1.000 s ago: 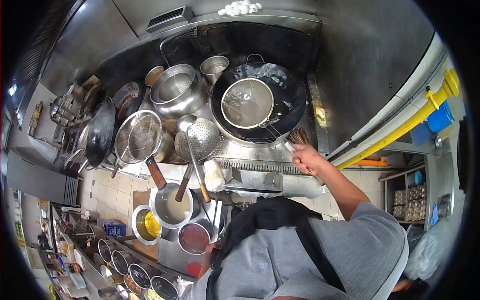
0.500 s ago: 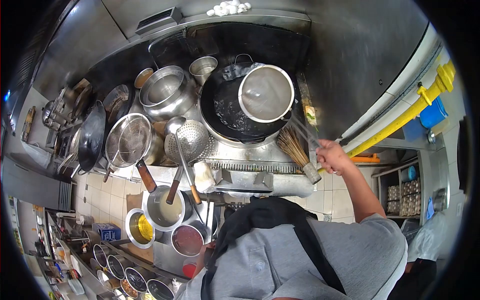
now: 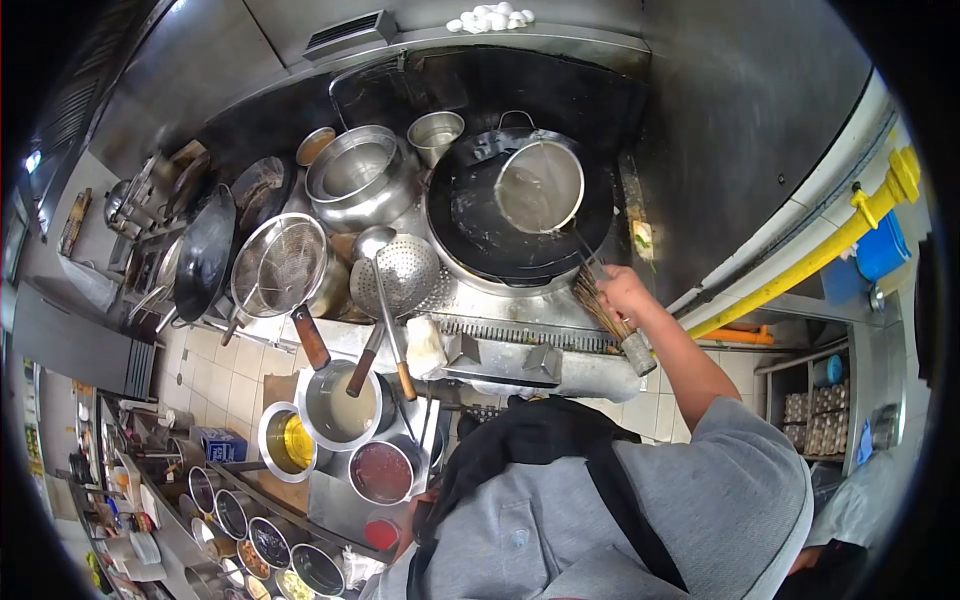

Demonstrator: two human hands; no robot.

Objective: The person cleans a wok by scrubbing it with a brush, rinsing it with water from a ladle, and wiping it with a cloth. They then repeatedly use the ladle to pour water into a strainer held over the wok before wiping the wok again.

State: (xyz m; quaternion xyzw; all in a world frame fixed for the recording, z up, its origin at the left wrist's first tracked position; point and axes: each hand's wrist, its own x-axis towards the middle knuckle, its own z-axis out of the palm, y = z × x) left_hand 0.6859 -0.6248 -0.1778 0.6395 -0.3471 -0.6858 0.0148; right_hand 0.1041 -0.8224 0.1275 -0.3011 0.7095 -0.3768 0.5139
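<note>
My right hand (image 3: 625, 293) is closed around the handle of a round fine-mesh strainer (image 3: 540, 185). The strainer's bowl is down inside the right half of a large black wok (image 3: 465, 240), which sits on the stove. A wet sheen shows on the wok's inner wall. Just below my right hand, a bamboo wok brush (image 3: 635, 350) rests on the stove's front edge. Of my left arm only a sliver of skin (image 3: 427, 497) shows at my side, low in the view; its fingers are hidden behind my body and apron.
Left of the wok are a steel pot (image 3: 355, 205), a perforated skimmer (image 3: 410, 275), a ladle (image 3: 373, 242) and a wire strainer (image 3: 280, 265). Pots of liquid, including a red one (image 3: 382, 473), stand nearer me. A yellow pipe (image 3: 800, 280) runs along the right.
The strainer has gone down into the wok, its bowl looking smaller and farther away. My right hand has shifted slightly left with it, and the whole view has shifted a little.
</note>
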